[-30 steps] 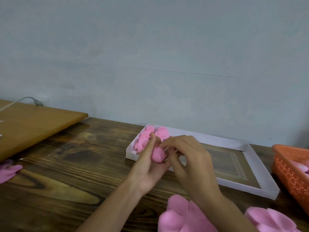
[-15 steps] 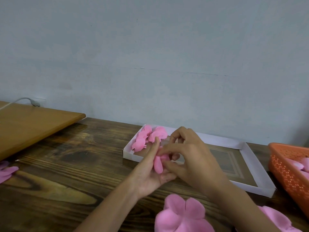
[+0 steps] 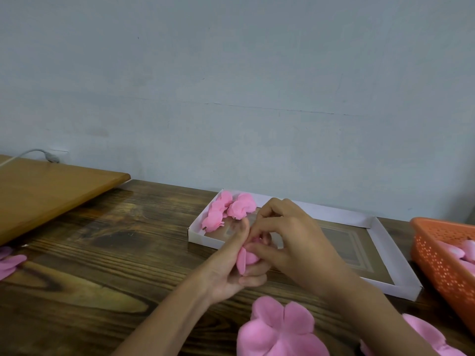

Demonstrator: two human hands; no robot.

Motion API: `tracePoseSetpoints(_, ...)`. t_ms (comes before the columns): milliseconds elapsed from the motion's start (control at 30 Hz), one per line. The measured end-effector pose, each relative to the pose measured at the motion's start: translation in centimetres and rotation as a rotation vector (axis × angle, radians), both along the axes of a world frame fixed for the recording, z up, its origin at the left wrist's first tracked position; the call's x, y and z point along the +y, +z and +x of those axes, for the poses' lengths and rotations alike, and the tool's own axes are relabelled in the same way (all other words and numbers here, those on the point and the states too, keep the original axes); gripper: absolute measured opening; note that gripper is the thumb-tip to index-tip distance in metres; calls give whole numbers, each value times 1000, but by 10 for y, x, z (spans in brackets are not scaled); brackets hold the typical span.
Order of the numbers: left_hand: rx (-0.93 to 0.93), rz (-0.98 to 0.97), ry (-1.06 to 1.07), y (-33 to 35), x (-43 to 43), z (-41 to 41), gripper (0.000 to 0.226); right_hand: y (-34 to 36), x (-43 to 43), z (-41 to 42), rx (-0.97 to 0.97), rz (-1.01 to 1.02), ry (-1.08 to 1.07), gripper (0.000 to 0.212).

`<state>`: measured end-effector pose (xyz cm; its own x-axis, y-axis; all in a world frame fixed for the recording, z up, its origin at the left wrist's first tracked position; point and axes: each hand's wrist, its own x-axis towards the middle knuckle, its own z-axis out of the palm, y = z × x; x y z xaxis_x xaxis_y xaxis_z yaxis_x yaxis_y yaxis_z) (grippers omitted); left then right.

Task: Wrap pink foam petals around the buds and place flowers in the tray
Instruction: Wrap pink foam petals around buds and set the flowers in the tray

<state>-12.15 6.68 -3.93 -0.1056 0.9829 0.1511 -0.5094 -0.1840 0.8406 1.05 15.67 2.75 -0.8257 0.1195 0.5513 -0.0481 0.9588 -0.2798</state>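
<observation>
Pale blue wall (image 3: pixel 231 73), dark wooden table (image 3: pixel 90 265), white tray (image 3: pixel 334 214), orange basket (image 3: pixel 437 253).

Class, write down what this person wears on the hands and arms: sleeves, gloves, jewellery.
Nothing shows. The left hand and the right hand are bare, without gloves, rings, watch or bracelet, and no sleeve appears up to the picture's edge.

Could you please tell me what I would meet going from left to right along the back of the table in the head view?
First the light wooden board → the white tray, with finished pink flowers in its far left corner → the orange basket holding pink pieces.
</observation>
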Motion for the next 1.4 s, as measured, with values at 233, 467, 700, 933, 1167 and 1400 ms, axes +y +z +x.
tracePoseSetpoints(233, -11, -52, 133, -3, 4, 1, 62, -13, -14, -6, 213, 134, -149, 29)
tracePoseSetpoints(467, -210, -89, 373, -1, 8, -5, 81, -29, -20, -11, 152, -25, -118, 20)
tracePoseSetpoints(700, -255, 35, 327, -7, 14, -8, 67, -36, -23, -17, 110, -173, -178, 8)
tracePoseSetpoints(933, -197, 136, 249, -7, 9, -5, 49, -36, -24, -16, 242, -241, -248, 23)
tracePoseSetpoints(1167, 10, 72, 400, -3, 8, -1, 48, -28, -17, -11, 232, -33, -307, 37)
tracePoseSetpoints(1400, 270, -6, 639, 0, 9, 5, 48, -9, 1, -3, -68, 43, -53, 61)
